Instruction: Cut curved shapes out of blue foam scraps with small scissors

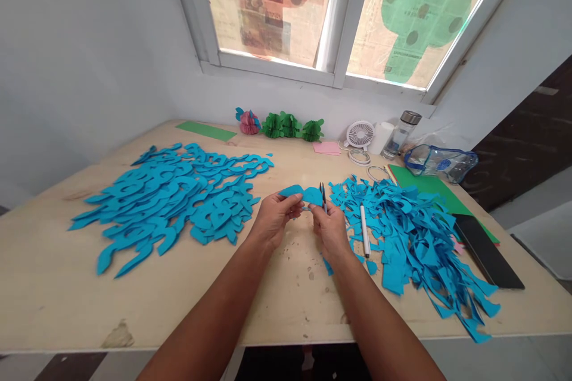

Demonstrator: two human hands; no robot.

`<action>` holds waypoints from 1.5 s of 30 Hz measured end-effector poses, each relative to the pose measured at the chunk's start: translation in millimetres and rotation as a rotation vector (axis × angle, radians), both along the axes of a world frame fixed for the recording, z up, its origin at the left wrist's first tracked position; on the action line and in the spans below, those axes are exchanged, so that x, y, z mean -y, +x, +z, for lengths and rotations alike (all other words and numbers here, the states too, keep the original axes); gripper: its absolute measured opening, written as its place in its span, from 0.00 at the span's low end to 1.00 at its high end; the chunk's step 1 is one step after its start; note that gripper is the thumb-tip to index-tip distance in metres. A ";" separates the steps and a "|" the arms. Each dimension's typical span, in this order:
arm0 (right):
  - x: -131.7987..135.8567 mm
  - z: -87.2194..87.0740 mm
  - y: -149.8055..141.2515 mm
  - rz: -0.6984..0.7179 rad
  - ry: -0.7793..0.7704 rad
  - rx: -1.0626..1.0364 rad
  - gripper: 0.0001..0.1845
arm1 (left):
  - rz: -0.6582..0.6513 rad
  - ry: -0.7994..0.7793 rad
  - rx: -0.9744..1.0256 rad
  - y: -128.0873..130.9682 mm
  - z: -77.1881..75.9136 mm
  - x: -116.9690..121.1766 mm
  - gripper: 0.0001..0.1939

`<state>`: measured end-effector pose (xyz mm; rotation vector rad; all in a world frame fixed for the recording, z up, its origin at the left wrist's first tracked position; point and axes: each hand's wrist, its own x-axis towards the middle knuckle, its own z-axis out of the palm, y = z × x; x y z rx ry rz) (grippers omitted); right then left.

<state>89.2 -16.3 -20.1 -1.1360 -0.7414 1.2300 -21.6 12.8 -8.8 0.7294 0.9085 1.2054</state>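
Note:
Over the middle of the table, my left hand pinches a folded piece of blue paper with a curved outline. My right hand grips a pair of scissors, whose dark blades point away from me at the paper's right end. The scissors' handles are mostly hidden in my fingers. To the left lies a broad spread of blue cut-out paper shapes, with a smaller heap of blue cut-outs beside it. Right of my hands is a pile of blue paper scraps, with a white marker on its near side.
Along the wall stand green paper ornaments, a pink paper ornament, a small white fan and a bottle. A clear pouch, green sheets and a black flat object lie at right. Tape rolls sit nearby.

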 end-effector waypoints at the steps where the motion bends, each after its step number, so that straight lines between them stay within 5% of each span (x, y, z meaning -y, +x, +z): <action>1: 0.2 0.6 0.1 0.002 0.007 -0.016 0.14 | 0.029 0.005 0.001 0.3 0.3 0.2 0.12; 14: -1.9 3.5 1.7 -0.070 0.060 -0.079 0.19 | 0.170 0.018 0.023 1.8 -2.6 -1.2 0.13; 24: -1.7 2.6 2.2 -0.078 0.031 -0.068 0.17 | 0.065 0.026 -0.016 4.7 1.3 4.1 0.11; 33: 5.3 1.3 -4.9 0.132 0.002 -0.062 0.24 | 0.306 0.047 0.057 4.9 2.4 1.0 0.09; 45: 6.7 -2.6 -5.3 0.315 -0.007 -0.174 0.20 | 0.237 0.082 0.092 8.7 15.4 11.6 0.08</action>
